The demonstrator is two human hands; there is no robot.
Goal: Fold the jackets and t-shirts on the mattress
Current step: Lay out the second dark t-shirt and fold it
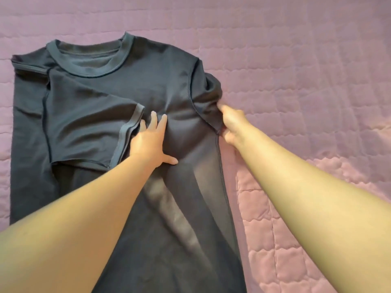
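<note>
A dark blue-grey t-shirt [135, 85] lies flat on the mattress, collar away from me. Its left side is folded inward, with the left sleeve lying across the chest. My left hand [151, 140] presses flat on the middle of the shirt, fingers spread, just beside the folded sleeve's hem. At the shirt's right edge my right hand [231, 125] grips the bunched right sleeve at the armpit seam. The lower hem of the shirt is out of view below.
A pink quilted mattress cover [296, 70] spreads under the shirt and reaches every edge of the view, with bare cover to the right and beyond the collar. No other garment shows.
</note>
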